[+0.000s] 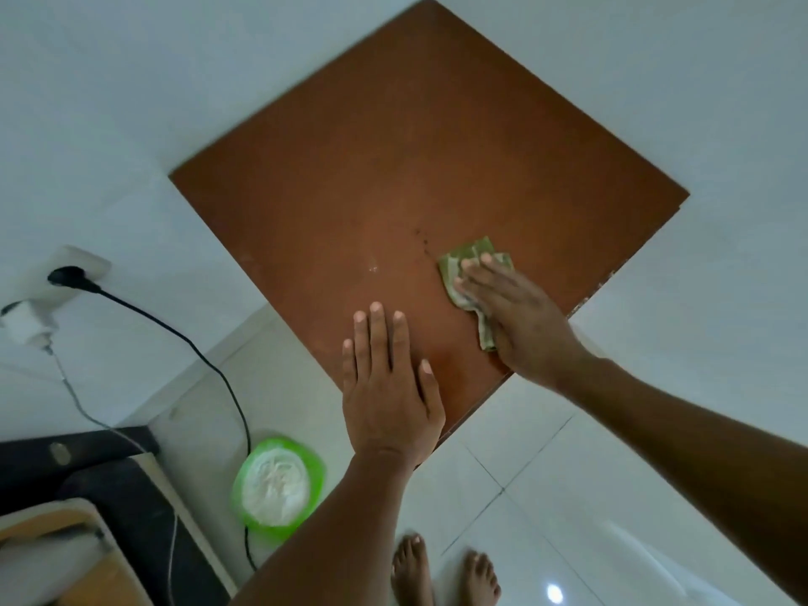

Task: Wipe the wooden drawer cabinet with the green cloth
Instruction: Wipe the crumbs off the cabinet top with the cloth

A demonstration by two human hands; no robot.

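Note:
The brown top of the wooden drawer cabinet (393, 159) fills the middle of the view, seen from above, its corner pointing toward me. My right hand (520, 317) lies flat with straight fingers on the crumpled green cloth (457, 273), pressing it onto the top near the right edge. My left hand (387, 387) rests flat on the near corner of the top, fingers straight and spread. Some dark specks and a pale smudge (374, 268) mark the wood left of the cloth. The drawers themselves are hidden below the top.
A green bowl with white contents (275, 487) sits on the tiled floor at the lower left. A black cable (175, 334) runs from a wall socket (72, 273) past it. Dark furniture (65, 518) fills the bottom left corner. My bare feet (441, 570) stand below.

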